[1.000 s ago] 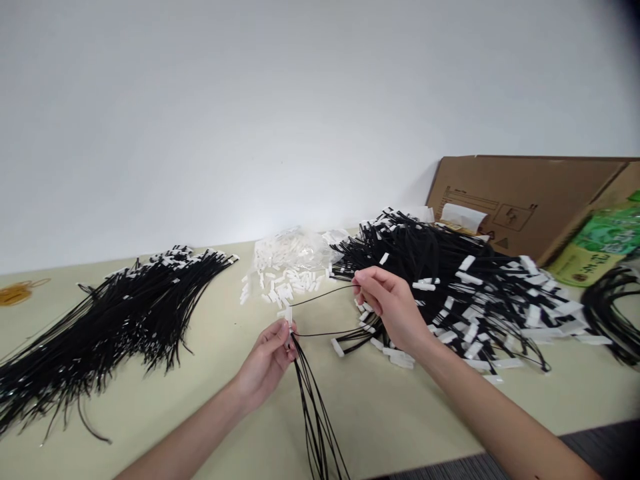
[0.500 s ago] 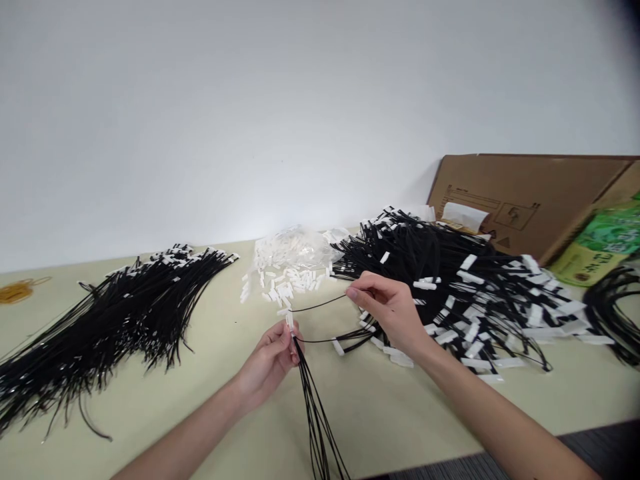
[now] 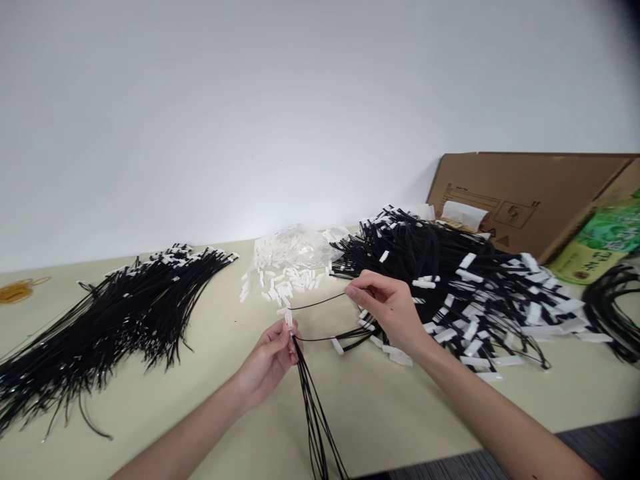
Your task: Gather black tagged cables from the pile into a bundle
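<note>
Pinching a white clip (image 3: 289, 319) atop a hanging cord bundle (image 3: 313, 407), left hand (image 3: 267, 363) holds steady; right hand (image 3: 387, 308) pinches one black cord's (image 3: 316, 304) free end, now drawn slightly closer over the table (image 3: 210, 393); threading looks imminent.

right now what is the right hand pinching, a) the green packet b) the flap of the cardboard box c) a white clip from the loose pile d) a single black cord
d: the right hand pinches one thin black cord at its fingertips, and the cord runs across to the left hand, which holds a white clip at the top of a bunch of cords.
</note>
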Tool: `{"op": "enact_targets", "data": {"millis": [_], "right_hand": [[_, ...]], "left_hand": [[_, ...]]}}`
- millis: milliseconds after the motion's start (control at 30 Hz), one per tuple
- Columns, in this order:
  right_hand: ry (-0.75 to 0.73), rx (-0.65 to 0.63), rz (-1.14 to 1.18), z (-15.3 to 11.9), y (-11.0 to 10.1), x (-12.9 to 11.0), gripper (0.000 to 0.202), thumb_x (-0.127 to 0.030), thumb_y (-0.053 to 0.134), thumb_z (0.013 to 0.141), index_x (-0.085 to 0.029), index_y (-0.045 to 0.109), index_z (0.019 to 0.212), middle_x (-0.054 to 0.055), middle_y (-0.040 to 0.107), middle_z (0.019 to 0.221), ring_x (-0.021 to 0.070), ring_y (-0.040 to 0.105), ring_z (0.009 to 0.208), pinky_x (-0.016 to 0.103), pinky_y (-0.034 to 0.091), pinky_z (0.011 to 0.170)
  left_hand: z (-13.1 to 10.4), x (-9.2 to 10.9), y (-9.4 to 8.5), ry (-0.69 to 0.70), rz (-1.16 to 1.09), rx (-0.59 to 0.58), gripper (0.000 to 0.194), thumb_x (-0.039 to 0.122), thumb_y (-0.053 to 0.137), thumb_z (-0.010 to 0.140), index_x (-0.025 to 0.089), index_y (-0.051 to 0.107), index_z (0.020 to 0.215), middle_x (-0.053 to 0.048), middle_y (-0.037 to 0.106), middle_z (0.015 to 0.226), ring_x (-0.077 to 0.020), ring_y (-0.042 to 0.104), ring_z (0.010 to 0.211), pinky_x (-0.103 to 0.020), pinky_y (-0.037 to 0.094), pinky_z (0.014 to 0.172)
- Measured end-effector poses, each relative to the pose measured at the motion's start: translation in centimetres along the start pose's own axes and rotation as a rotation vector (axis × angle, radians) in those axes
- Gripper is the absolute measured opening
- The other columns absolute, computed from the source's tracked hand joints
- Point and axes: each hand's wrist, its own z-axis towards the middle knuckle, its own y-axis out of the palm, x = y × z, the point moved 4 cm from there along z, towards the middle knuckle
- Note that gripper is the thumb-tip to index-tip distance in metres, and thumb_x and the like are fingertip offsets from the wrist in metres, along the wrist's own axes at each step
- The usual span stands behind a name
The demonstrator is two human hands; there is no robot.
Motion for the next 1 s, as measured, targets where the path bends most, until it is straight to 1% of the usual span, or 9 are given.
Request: {"op": "enact_targets", "data": {"millis": [267, 433, 667, 733, 867, 1000], "right_hand": [[-0.001, 0.002, -0.005, 0.0, 0.0, 0.0, 0.015, -0.028, 0.060, 0.073, -0.014, 0.059, 0.069, 0.002, 0.043, 0.061, 0.0078, 0.034, 0.056, 0.023, 0.025, 0.049], [0.009, 0.017, -0.014, 0.0, 0.0, 0.0, 0.017, -0.030, 0.060, 0.073, -0.014, 0.059, 0.068, 0.002, 0.045, 0.062, 0.0080, 0.035, 0.057, 0.022, 0.026, 0.049], [0.059, 0.042, -0.051, 0.2, -0.1, 0.2, 0.022, -0.033, 0.059, 0.073, -0.013, 0.058, 0.066, 0.002, 0.043, 0.061, 0.0073, 0.033, 0.054, 0.022, 0.024, 0.047], [0.079, 0.049, -0.060, 0.1, -0.1, 0.3, 0.022, -0.034, 0.059, 0.073, -0.013, 0.057, 0.066, 0.002, 0.044, 0.061, 0.0073, 0.033, 0.054, 0.021, 0.024, 0.047], [0.136, 0.076, -0.084, 0.2, -0.2, 0.9, 0.025, -0.036, 0.058, 0.073, -0.012, 0.058, 0.067, 0.002, 0.045, 0.061, 0.0072, 0.032, 0.055, 0.021, 0.024, 0.047], [0.161, 0.093, -0.142, 0.3, -0.6, 1.7, 0.028, -0.040, 0.055, 0.074, -0.012, 0.060, 0.074, 0.004, 0.051, 0.067, 0.0086, 0.035, 0.057, 0.022, 0.026, 0.049]], "left_hand": [[0.1, 0.0, -0.1, 0.008, -0.014, 0.009, 0.017, 0.026, 0.060, 0.073, 0.013, 0.051, 0.077, 0.000, 0.044, 0.063, -0.0044, 0.039, 0.053, -0.017, 0.031, 0.053], [0.1, 0.1, -0.2, 0.003, 0.004, 0.055, 0.020, 0.027, 0.063, 0.070, 0.012, 0.052, 0.078, 0.000, 0.045, 0.063, -0.0046, 0.040, 0.054, -0.017, 0.032, 0.053], [0.0, 0.3, 0.1, -0.001, 0.001, 0.081, 0.022, 0.029, 0.062, 0.071, 0.011, 0.051, 0.075, 0.001, 0.040, 0.056, -0.0040, 0.039, 0.050, -0.017, 0.030, 0.049], [0.0, 0.4, 0.1, -0.004, 0.002, 0.094, 0.022, 0.029, 0.063, 0.071, 0.011, 0.051, 0.075, 0.001, 0.041, 0.057, -0.0038, 0.040, 0.050, -0.016, 0.031, 0.049], [0.2, 0.3, -0.3, 0.014, 0.061, 0.129, 0.019, 0.028, 0.061, 0.073, 0.011, 0.053, 0.077, 0.001, 0.044, 0.058, -0.0036, 0.042, 0.050, -0.016, 0.032, 0.048], [0.2, 0.3, -0.6, 0.012, 0.153, 0.158, 0.021, 0.030, 0.059, 0.074, 0.011, 0.052, 0.080, 0.000, 0.048, 0.061, -0.0045, 0.046, 0.051, -0.015, 0.032, 0.046]]}}
